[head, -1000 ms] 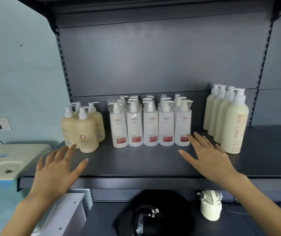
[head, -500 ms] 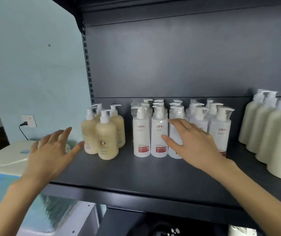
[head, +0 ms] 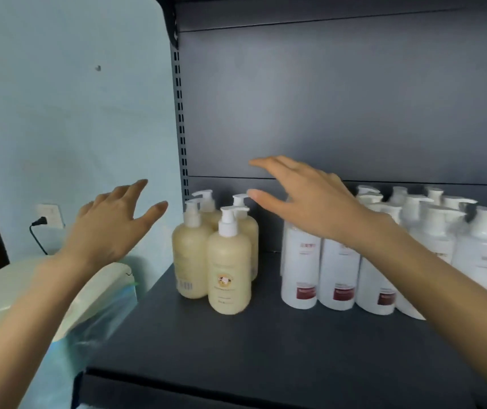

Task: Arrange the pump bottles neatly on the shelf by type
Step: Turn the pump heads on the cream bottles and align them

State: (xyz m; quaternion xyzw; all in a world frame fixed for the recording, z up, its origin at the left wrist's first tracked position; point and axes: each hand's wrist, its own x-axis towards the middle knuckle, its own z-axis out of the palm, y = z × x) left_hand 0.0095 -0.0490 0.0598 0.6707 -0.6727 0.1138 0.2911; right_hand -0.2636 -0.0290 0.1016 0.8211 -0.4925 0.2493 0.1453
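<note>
Several cream pump bottles (head: 229,261) stand clustered at the left end of the dark shelf (head: 251,349). To their right stand several white pump bottles with red labels (head: 336,273) in rows. My left hand (head: 112,225) hovers open left of the cream cluster, fingers spread, touching nothing. My right hand (head: 307,202) is raised open above the gap between the cream bottles and the white ones, covering the tops of the nearest white bottles; it holds nothing.
The shelf's perforated upright (head: 181,119) and grey back panel (head: 339,98) stand behind the bottles. Left of the shelf is a pale lidded bin with blue plastic (head: 68,305) and a wall socket with a black plug (head: 44,216).
The view has swung left and closer, so the tall cream bottles at the right left the frame. My right hand rose and moved left over the white bottles; my left hand lifted higher.
</note>
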